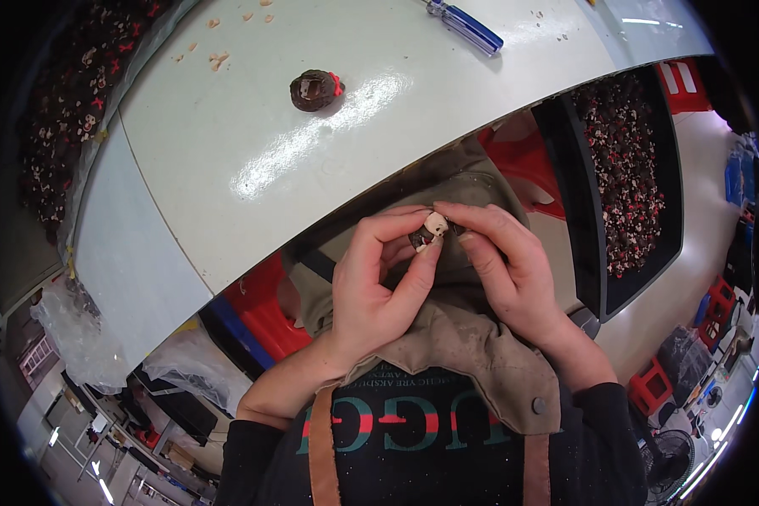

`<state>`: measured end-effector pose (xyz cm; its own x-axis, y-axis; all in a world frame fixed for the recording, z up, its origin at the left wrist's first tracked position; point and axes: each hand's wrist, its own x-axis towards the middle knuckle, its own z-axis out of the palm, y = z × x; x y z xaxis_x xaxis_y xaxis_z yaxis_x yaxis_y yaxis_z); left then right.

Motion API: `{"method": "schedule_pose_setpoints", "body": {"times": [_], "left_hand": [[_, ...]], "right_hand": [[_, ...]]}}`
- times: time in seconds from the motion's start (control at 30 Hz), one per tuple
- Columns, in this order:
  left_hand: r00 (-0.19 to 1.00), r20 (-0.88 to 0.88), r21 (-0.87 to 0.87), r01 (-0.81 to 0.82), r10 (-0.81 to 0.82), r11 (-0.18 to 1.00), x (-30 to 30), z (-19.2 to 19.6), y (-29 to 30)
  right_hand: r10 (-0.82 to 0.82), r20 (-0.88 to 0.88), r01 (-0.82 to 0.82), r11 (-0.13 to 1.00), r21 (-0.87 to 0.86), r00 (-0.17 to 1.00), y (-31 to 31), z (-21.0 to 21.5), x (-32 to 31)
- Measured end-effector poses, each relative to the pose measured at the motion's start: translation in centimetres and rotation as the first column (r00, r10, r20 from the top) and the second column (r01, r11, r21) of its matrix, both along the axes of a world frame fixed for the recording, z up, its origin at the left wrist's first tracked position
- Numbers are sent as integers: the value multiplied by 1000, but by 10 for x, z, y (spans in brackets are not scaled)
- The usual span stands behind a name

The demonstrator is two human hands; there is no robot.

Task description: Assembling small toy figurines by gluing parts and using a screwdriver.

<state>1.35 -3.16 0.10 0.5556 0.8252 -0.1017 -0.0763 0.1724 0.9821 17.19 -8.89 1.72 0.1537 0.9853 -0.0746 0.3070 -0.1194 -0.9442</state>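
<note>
While the apron (pixel 447 341) bunches below the wrists, the left hand (pixel 375 291) pinches a small cream-and-dark piece (pixel 435 225) between thumb and fingers. Right hand (pixel 514 270): forefinger at the top of the piece, thumb at its right side, both closed on its dark edge; finer detail too small to read. Piece is held above the lap, just off the near edge of the table (pixel 228 126). Red stool (pixel 274 312) partly visible under that edge. On the tabletop: a brown lump (pixel 312 91) with a red bit on its right side; farther, pale chips (pixel 218 61) to the left, blue-handled screwdriver (pixel 472 28) to the right. Right of table: black bin (pixel 584 236) of mixed small parts (pixel 620 169). Far lower right: fan (pixel 670 455).
</note>
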Motion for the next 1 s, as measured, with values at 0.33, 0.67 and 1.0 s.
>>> {"method": "schedule_pose_setpoints", "body": {"times": [0.33, 0.67, 1.0], "left_hand": [[989, 142, -418, 16, 48, 908, -1, 4, 5], [985, 164, -466, 29, 54, 885, -1, 7, 6], [986, 155, -452, 16, 60, 892, 2, 8, 2]], "right_hand": [[-48, -301, -18, 977, -213, 952, 1, 5, 2], [-58, -325, -26, 968, -248, 944, -1, 9, 1], [15, 96, -13, 1000, -18, 995, 1, 1, 2]]}}
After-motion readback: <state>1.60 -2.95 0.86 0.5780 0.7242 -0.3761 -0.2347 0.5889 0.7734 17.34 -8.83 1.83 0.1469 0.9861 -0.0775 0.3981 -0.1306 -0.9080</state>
